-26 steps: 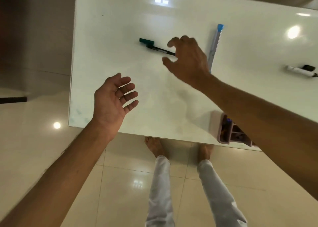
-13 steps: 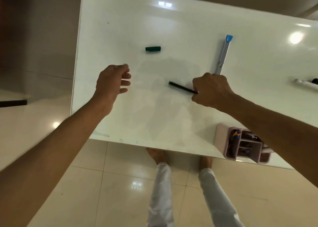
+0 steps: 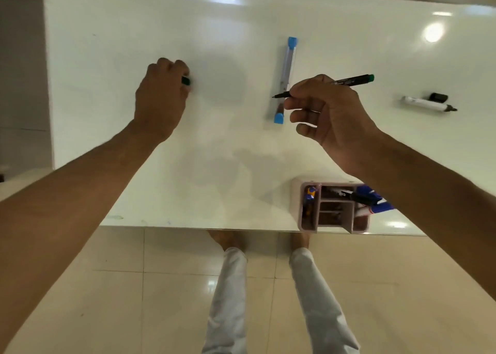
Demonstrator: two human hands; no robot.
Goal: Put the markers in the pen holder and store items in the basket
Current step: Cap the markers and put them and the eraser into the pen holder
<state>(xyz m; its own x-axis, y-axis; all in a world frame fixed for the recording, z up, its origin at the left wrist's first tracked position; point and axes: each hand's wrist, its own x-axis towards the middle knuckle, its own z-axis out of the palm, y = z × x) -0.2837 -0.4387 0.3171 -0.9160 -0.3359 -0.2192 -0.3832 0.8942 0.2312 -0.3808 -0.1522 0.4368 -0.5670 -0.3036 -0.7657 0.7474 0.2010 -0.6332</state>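
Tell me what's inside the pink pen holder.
The pen holder has a yellow-and-blue piece in its left slot and black and blue markers at the right; the right arm covers the rest.

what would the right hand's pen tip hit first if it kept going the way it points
The green pen in the right hand points left, with its tip over the blue-capped tube. Past that lies bare table, then the left hand. Height is unclear.

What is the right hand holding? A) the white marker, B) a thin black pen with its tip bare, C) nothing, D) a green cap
B: the right hand pinches the thin black pen above the table, tip bare. The green cap is under the left hand, and the white marker lies untouched far right.
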